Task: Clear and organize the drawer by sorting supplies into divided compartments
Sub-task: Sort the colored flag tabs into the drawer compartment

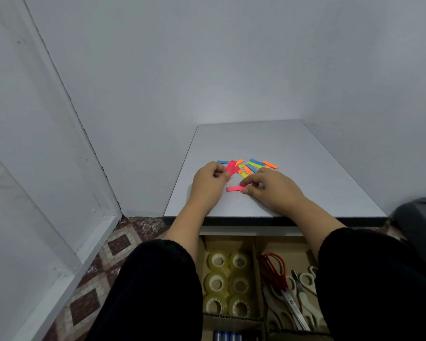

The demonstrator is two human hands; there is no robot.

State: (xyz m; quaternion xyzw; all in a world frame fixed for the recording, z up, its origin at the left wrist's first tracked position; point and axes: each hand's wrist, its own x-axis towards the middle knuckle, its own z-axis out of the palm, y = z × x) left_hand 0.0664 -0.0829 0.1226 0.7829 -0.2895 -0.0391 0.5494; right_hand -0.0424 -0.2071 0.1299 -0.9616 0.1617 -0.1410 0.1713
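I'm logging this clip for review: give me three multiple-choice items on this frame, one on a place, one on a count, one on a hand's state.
1. Where do the tape rolls lie?
A. on the desk top
B. in a left drawer compartment
C. on the floor

2. How many tape rolls show?
A. three
B. six
C. nine

3. What is the left hand doing?
A. resting flat and empty
B. holding scissors
C. gripping pink paper strips

Answers: 1 B, they sit in the cardboard-divided drawer, left of the scissors. 2 B, two columns of three. 3 C, its fingers curl round pink strips while the right hand pinches another pink strip on the desk.
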